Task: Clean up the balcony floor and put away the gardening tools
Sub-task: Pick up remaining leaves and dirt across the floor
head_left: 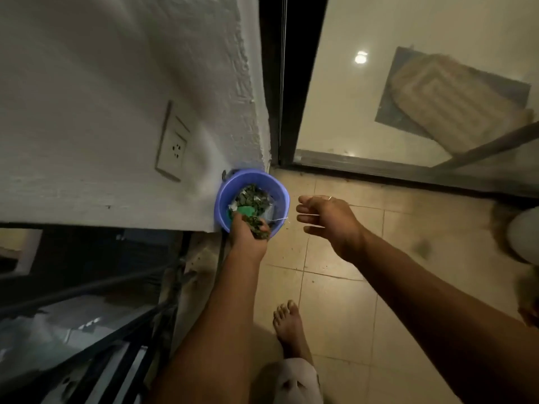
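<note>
Curled round a clump of dark leaf litter (257, 226), the grip of the left hand (247, 235) sits over the near rim of the purple bucket (278, 190), with the fingertips reaching into its mouth. The right hand (328, 220) hovers just beside the bucket on the open side. It grasps nothing: the fingers are loosely spread, the palm is turned toward the pail, and there is a ring on one finger.

The bucket stands at the far edge of the balcony floor (338, 290), tucked into the corner where the white wall (116, 83) meets the sliding door track (379, 173). It already holds a heap of the same dry leaves, with a green scrap (246, 211) showing among them. A bare foot (287, 319) is planted on the tiles behind the arms, and dark specks lie scattered along the floor near the track.

By my reading, the step in hand is dumping gathered debris, so the floor cleaning is under way but not finished. No gardening tools are in sight, so putting them away looks to be ahead. The next move calls for loosening the left fingers while they are well inside the rim, so the crumbly litter drops into the pail and does not spill over its edge onto the tiles.
</note>
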Demonstrator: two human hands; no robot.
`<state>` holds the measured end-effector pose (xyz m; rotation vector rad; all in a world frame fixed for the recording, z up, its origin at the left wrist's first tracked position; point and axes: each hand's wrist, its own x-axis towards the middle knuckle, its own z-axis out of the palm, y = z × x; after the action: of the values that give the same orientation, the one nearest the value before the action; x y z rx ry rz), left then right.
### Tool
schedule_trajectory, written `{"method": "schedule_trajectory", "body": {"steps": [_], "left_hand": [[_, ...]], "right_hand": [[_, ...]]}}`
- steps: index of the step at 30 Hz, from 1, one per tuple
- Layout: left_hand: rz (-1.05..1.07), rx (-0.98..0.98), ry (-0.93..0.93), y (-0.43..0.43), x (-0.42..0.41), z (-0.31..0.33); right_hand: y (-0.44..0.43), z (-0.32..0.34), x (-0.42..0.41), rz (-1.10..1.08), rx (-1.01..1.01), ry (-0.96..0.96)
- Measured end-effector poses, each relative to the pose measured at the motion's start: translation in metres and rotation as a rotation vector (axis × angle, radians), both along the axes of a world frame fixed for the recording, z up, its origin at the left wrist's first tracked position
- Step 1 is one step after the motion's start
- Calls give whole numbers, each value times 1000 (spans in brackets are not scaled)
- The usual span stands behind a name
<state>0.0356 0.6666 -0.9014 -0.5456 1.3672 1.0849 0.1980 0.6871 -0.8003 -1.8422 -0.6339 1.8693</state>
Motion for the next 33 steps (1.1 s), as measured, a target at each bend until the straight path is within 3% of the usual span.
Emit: {"method": "schedule_trajectory", "body": {"steps": [6,14,22,25,33], "left_hand": [[118,7,-5,39,-20,-84],[62,31,-34,25,-31,-108],[-347,19,201,5,6,-29],[-436,41,291,3,49,11],[-698,261,305,-34,211,107]], "right_hand": [[25,-79,-8,63,4,-36],[25,-110,-26,90,-2,30],[14,-62,6,14,22,43],[-1,-35,37,-63,40,62],[-70,27,165,-366,119,132]]}}
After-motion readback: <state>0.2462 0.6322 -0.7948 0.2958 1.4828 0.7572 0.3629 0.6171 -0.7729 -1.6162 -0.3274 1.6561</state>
